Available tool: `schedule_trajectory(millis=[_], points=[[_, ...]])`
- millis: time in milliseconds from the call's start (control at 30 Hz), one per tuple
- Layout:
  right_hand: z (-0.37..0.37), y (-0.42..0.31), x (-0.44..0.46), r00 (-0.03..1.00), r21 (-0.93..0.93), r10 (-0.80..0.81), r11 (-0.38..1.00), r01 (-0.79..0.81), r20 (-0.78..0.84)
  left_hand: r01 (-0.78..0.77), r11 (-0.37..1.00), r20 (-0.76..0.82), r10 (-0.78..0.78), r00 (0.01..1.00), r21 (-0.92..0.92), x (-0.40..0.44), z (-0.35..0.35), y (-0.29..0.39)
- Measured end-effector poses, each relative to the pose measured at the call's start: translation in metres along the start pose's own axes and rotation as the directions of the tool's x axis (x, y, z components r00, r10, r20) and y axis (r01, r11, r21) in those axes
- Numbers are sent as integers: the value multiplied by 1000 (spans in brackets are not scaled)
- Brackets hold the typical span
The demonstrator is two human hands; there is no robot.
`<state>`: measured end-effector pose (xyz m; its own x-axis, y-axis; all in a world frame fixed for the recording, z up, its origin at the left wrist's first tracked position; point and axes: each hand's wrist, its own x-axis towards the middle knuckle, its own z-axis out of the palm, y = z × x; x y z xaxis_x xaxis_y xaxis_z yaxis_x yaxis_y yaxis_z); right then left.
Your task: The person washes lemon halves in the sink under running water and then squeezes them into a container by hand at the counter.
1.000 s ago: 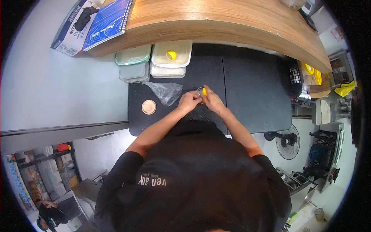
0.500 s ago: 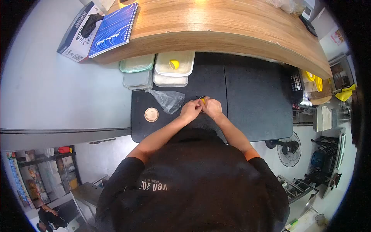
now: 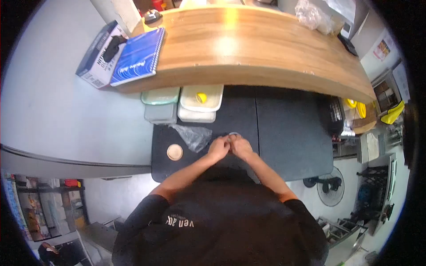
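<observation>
Toward black table's (image 3: 293,142) near edge, L hand (image 3: 218,149) & R hand (image 3: 241,147) meet half-curled at round clear-rimmed vessel (image 3: 235,133), finger gap hidden, can't tell what's gripped; prob risk: vessel tips/skids if pressed off-centre.

black short-sleeved shirt (image 3: 248,226), white chest lettering (image 3: 179,222)

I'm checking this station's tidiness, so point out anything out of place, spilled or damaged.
The cut lemon piece looks slightly odd, lying loose on top of a stacked container, not on a plate. A crumpled clear bag also lies on the black table, beside the left hand. No spill or damage shows.
</observation>
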<state>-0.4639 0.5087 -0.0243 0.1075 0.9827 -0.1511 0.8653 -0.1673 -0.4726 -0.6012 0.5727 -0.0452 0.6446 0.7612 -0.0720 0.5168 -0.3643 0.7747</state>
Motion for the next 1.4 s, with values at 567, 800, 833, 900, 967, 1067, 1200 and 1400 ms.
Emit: schedule_trajectory(millis=[567, 800, 833, 900, 967, 1067, 1200, 1400], points=[[-4, 7, 10, 928, 476, 371, 823, -309, -40, -123, 992, 92, 122, 988, 3, -6, -9, 14], [7, 36, 12, 802, 819, 260, 68, -570, 537, -190, 980, 63, 194, 979, -67, -4, -10, 20], [6, 34, 9, 815, 830, 255, 71, -553, 521, -189, 981, 65, 192, 979, -48, -4, -7, 17], [5, 29, 7, 828, 842, 247, 77, -534, 503, -188, 982, 64, 189, 980, -26, -3, -7, 16], [3, 27, 6, 856, 870, 185, 15, -493, 482, -161, 986, 55, 163, 985, -39, -3, -8, 17], [1, 28, 6, 844, 855, 143, -34, -518, 517, -160, 987, 16, 160, 987, -1, -4, -10, 19], [-3, 25, 5, 840, 848, 185, 56, -528, 511, -171, 985, 54, 170, 984, 23, -1, -10, 16], [-28, 7, -1, 857, 788, 263, 341, -513, 444, -91, 995, 53, 89, 995, 29, 0, -8, 19]])
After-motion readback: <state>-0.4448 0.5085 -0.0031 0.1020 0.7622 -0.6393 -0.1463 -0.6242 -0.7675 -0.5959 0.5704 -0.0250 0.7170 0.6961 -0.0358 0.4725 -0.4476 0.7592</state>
